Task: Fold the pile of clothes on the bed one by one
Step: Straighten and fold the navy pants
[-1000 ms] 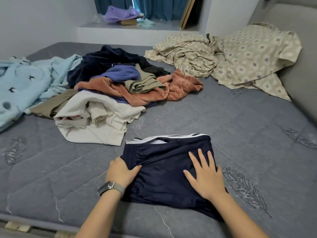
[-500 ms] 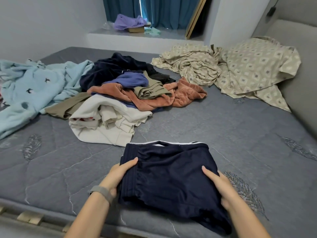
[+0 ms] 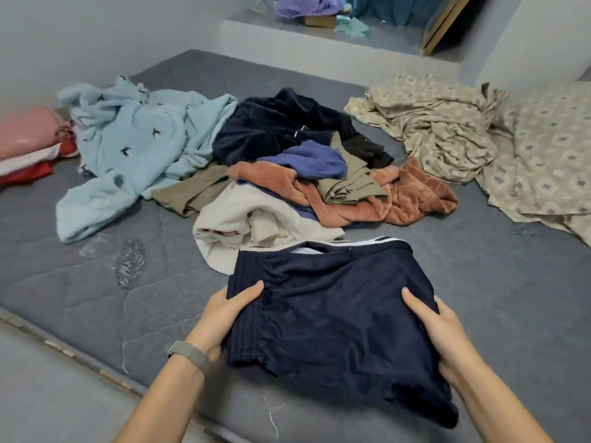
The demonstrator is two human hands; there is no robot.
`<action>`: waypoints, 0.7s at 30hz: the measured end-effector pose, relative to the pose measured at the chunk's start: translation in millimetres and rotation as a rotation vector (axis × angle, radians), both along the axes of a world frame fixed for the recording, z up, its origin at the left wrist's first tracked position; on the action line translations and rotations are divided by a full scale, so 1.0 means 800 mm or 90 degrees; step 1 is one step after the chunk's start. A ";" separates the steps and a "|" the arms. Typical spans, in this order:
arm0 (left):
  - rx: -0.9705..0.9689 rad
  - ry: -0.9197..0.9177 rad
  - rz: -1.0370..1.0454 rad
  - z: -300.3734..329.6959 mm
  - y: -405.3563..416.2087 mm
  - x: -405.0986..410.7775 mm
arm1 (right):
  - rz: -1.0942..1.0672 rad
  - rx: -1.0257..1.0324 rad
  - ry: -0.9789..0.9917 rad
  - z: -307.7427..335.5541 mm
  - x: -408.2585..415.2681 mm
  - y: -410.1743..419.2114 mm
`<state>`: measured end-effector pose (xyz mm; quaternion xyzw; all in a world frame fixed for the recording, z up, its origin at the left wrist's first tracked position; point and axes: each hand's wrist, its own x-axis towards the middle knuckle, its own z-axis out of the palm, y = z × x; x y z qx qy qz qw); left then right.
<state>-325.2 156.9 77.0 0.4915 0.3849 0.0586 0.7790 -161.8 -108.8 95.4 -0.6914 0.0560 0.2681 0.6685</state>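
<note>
A folded pair of navy shorts (image 3: 332, 318) with white stripes at the far edge is held just above the grey mattress (image 3: 96, 282), near its front edge. My left hand (image 3: 224, 314) grips the elastic waistband side, thumb on top. My right hand (image 3: 438, 330) grips the opposite side the same way. Behind the shorts lies the unfolded pile (image 3: 303, 174): a cream garment (image 3: 256, 219), a rust fleece (image 3: 399, 193), a blue piece, an olive piece and a dark navy garment.
A light blue fleece (image 3: 134, 148) with small bird prints sprawls at the left. A stack of folded pink, white and red clothes (image 3: 25, 145) sits at the far left edge. A patterned beige sheet (image 3: 479, 132) covers the right. A ledge (image 3: 319, 33) runs behind the bed.
My hands went from pressing flat on the shorts to gripping their two sides and lifting them. The view swung left, bringing the folded stack into sight.
</note>
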 end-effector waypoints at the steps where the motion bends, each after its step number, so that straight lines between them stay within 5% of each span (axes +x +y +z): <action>1: -0.009 0.002 0.024 0.021 0.015 -0.013 | 0.025 -0.007 -0.001 0.023 0.000 0.023; 12: 0.019 0.058 0.296 0.308 0.244 -0.313 | 0.351 -0.031 -0.045 0.308 -0.179 0.381; 21: 0.049 0.067 0.408 0.427 0.336 -0.468 | 0.473 -0.044 -0.042 0.412 -0.304 0.559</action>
